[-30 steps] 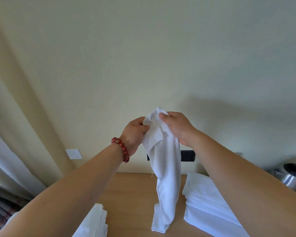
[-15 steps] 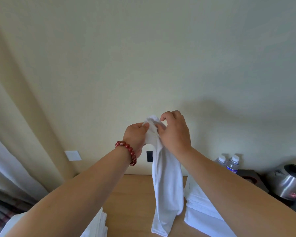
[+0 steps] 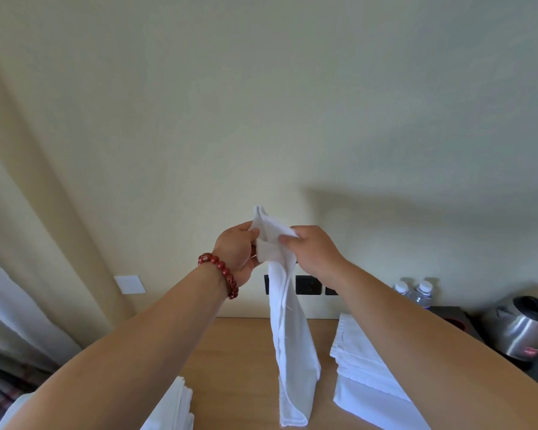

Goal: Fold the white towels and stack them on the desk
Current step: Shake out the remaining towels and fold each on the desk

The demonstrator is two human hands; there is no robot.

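Observation:
A white towel (image 3: 288,336) hangs in a narrow bunch above the wooden desk (image 3: 239,361), its lower end near the desk top. My left hand (image 3: 238,252), with a red bead bracelet on the wrist, pinches the towel's top edge from the left. My right hand (image 3: 312,249) pinches the same top edge from the right, close beside the left. A stack of folded white towels (image 3: 354,361) lies on the desk to the right, partly hidden by my right forearm. More white towels (image 3: 174,408) lie at the lower left.
Two water bottles (image 3: 413,291) and a steel kettle (image 3: 522,328) stand on a dark surface at the right. Black wall sockets (image 3: 308,285) sit behind the towel. A curtain (image 3: 19,274) hangs at the left, with striped fabric below it.
Both hands have shifted their hold along the towel's top edge and moved slightly apart; a corner of the towel now sticks up above them. The view has tilted down a little.

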